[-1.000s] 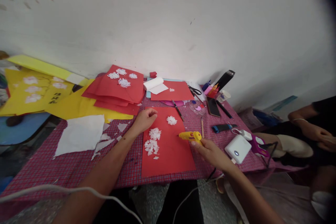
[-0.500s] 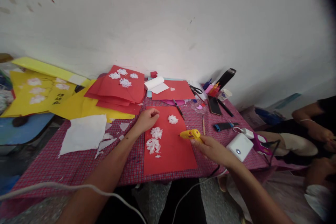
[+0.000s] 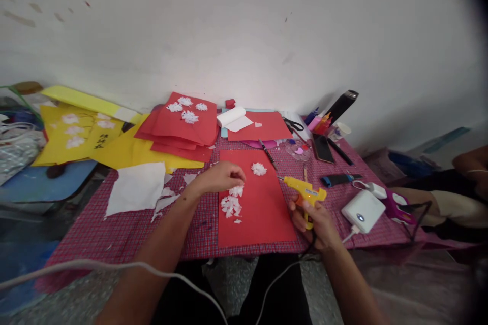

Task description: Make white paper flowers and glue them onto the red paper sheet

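My right hand (image 3: 319, 223) grips the handle of a yellow hot glue gun (image 3: 303, 188), its nozzle pointing left over the right edge of a red paper sheet (image 3: 263, 218). My left hand (image 3: 223, 177) is closed in a pinch above the sheet's left side; whatever lies between its fingertips is hidden. Right under those fingers is a white paper flower (image 3: 236, 191), partly covered. Loose white paper pieces (image 3: 231, 206) lie just below it. Another white flower (image 3: 258, 169) sits near the top of the sheet.
Stacked red sheets with white flowers (image 3: 198, 132) lie behind left, near white paper (image 3: 133, 190) and yellow sheets (image 3: 114, 152). On the right are a phone (image 3: 323, 148), a utility knife (image 3: 339, 179) and a white power bank (image 3: 363, 211). A cable crosses in front; another person sits right.
The glue gun has moved right and its handle has come upright in my right hand. My left hand has moved down and right to the white flower. The view has shifted slightly.
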`<control>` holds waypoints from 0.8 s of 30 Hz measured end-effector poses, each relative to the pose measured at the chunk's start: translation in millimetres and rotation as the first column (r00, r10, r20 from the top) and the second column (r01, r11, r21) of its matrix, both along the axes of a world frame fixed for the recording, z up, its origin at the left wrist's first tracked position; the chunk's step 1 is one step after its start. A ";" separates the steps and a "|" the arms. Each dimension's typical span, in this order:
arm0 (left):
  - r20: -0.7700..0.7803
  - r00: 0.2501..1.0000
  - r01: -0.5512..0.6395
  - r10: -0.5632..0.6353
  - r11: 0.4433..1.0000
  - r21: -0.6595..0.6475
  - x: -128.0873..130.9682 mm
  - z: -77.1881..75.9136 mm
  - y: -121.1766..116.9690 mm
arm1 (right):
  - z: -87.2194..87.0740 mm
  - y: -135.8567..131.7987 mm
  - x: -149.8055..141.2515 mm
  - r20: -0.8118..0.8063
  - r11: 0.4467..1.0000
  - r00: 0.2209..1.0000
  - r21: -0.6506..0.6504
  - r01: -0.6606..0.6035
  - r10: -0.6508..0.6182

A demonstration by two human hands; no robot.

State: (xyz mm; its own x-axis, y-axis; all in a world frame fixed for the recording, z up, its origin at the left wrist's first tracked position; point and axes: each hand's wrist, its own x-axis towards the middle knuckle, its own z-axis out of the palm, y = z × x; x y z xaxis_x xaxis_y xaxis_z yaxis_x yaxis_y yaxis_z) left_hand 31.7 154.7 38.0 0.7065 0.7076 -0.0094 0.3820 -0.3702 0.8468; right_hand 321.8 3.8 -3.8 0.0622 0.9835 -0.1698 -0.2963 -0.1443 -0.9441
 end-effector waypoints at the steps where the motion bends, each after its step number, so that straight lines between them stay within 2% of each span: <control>1: -0.034 0.996 0.078 -0.077 0.996 0.042 0.1 3.8 -4.3 | -5.3 -0.2 -3.3 -0.012 1.000 1.000 0.015 0.022 -0.022; 5: -0.142 0.951 0.298 -0.274 0.932 0.204 3.0 6.3 -16.4 | -10.9 -0.9 -8.5 -0.031 0.994 0.995 0.055 0.099 -0.097; 9: -0.245 0.905 0.399 -0.348 0.894 0.204 2.4 -2.8 -18.4 | -7.9 -1.5 -8.5 -0.058 0.990 0.991 0.069 0.126 -0.123; 14: -0.278 0.892 0.411 -0.357 0.896 0.169 1.8 -4.8 -18.7 | -8.5 -1.6 -9.7 -0.043 0.986 0.988 0.068 0.153 -0.150; 19: -0.318 0.891 0.395 -0.324 0.898 0.192 6.7 -3.5 -22.6 | -10.6 -1.9 -9.8 -0.033 0.984 0.987 0.077 0.162 -0.160; 24: -0.264 0.916 0.343 -0.303 0.932 0.120 9.2 -6.7 -22.4 | -11.0 -2.3 -9.5 -0.037 0.982 0.985 0.081 0.170 -0.167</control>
